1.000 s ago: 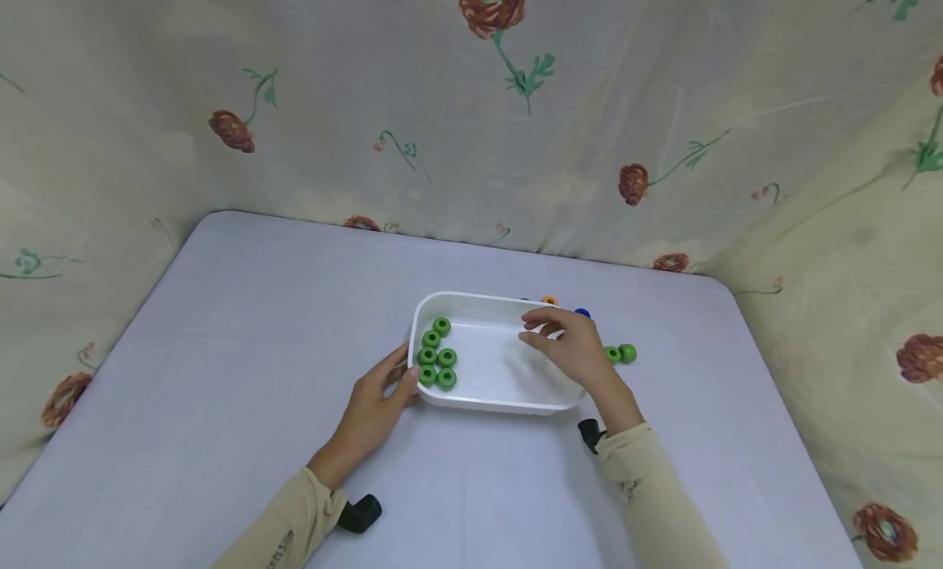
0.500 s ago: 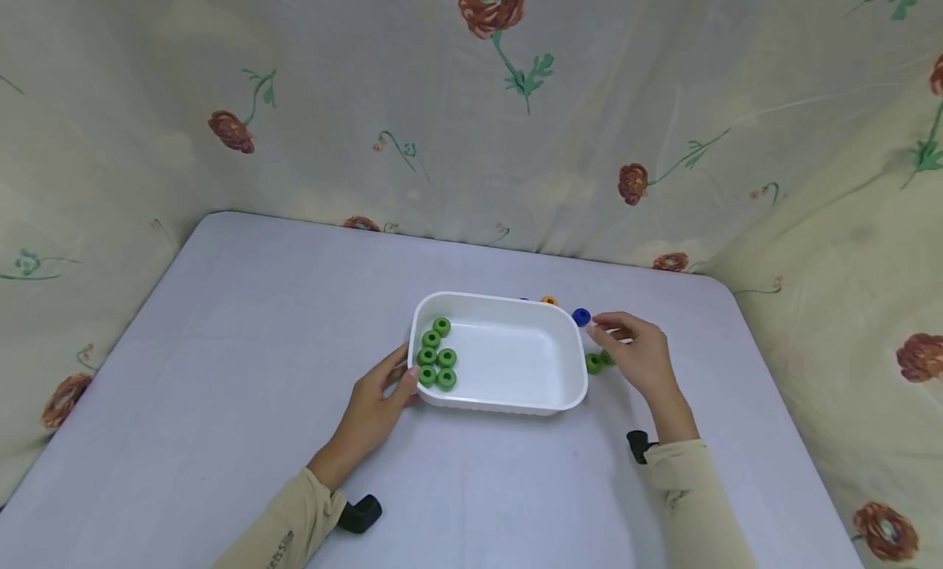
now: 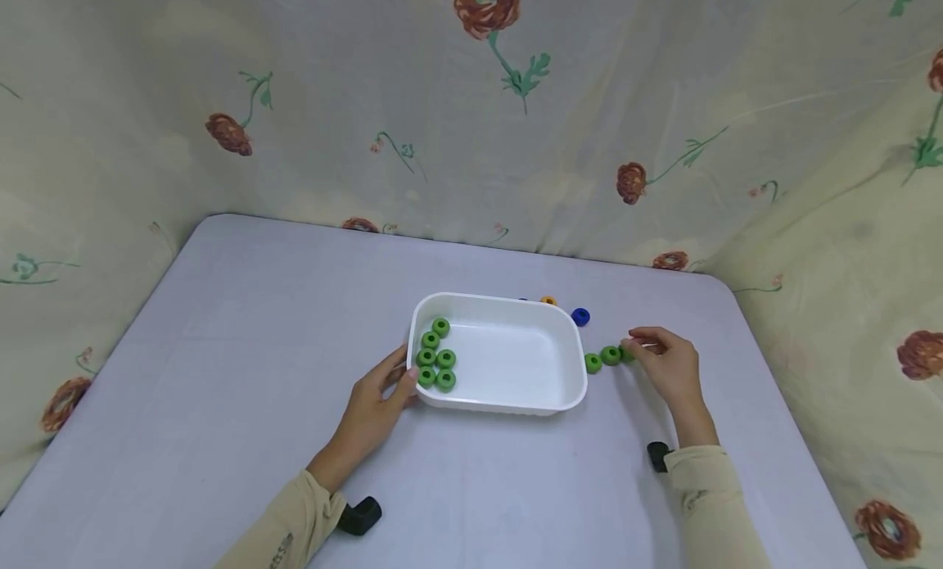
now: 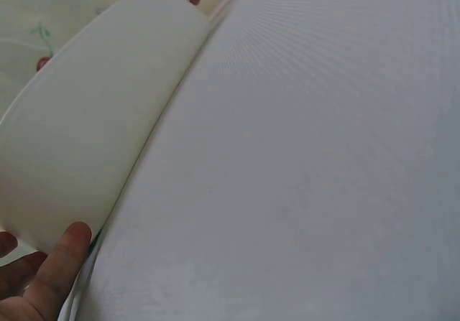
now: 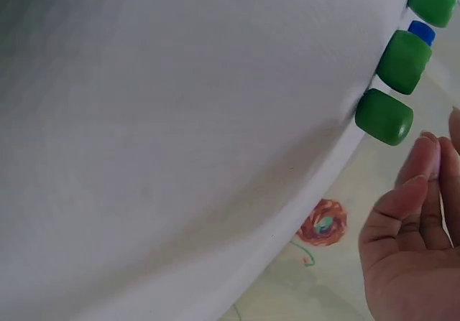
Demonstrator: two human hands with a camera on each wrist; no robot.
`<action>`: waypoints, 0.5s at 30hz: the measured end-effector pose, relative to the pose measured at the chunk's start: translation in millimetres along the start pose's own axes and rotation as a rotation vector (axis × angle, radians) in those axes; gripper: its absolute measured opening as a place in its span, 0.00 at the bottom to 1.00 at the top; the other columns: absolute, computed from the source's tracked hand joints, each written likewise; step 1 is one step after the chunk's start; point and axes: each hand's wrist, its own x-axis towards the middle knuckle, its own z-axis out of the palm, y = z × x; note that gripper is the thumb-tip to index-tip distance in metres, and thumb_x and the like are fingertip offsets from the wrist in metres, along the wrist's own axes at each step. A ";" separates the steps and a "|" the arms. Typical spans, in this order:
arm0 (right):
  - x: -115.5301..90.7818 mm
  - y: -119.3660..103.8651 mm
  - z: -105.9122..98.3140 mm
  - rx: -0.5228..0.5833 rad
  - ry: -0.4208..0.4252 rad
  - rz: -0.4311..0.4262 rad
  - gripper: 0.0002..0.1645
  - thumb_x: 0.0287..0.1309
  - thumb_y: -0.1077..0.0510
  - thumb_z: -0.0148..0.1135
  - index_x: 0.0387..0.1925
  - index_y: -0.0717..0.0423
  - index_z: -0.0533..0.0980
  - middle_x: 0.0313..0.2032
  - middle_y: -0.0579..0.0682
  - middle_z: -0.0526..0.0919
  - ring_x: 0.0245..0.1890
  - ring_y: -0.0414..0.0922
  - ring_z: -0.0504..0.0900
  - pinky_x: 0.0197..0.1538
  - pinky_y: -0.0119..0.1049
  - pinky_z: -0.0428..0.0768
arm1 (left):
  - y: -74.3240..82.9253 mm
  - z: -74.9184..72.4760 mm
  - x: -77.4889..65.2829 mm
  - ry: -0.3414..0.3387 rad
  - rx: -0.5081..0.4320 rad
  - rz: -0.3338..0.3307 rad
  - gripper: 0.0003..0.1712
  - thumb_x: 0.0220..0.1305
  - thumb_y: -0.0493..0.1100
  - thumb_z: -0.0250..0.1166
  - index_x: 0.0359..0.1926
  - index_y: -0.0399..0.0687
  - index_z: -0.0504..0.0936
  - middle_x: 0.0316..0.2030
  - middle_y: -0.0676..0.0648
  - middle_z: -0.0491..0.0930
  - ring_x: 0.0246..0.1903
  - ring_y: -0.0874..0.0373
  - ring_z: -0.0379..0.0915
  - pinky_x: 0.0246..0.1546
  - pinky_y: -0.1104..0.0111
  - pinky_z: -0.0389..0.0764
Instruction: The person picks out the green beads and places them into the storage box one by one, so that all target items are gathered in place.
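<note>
My left hand (image 3: 374, 404) grips the left end of a white tray (image 3: 508, 408), thumb at the rim and fingers on the outer wall. In the left wrist view, the thumb presses on the tray's wall (image 4: 93, 120). Several green beads (image 3: 445, 358) with holes lie along the tray's left side. Right of the tray, three green beads (image 3: 610, 355) form a row on the table. My right hand (image 3: 669, 368) is at the outermost one. In the right wrist view, that end bead (image 5: 385, 116) stands apart from the loosely bent fingers, which hold nothing.
A blue bead (image 3: 580, 317) lies behind the tray's right corner. An orange bead (image 3: 548, 300) and a barely visible dark one are partly hidden by the back rim. Flower-patterned cloth (image 3: 354, 110) hangs behind the white table (image 3: 295, 291).
My right hand has moved from above the tray out to the right, past the blue bead, to the green row's far end. My left hand and the tray stay put.
</note>
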 end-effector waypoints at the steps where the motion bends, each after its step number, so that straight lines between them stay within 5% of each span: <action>1: 0.5 1.6 0.1 -0.003 -0.004 0.001 0.18 0.62 0.54 0.70 0.50 0.59 0.83 0.44 0.60 0.88 0.28 0.21 0.74 0.30 0.16 0.76 | -0.1 -0.1 -0.2 -0.001 -0.001 0.001 0.32 0.77 0.47 0.56 0.77 0.46 0.60 0.75 0.41 0.63 0.70 0.43 0.68 0.52 0.73 0.89; 15: 3.1 11.3 -0.8 -0.068 -0.050 0.041 0.19 0.62 0.55 0.68 0.52 0.58 0.82 0.47 0.59 0.86 0.32 0.30 0.75 0.31 0.20 0.76 | 0.2 -0.6 -1.2 -0.003 -0.008 0.002 0.33 0.77 0.47 0.56 0.77 0.47 0.59 0.74 0.41 0.64 0.70 0.43 0.69 0.51 0.74 0.89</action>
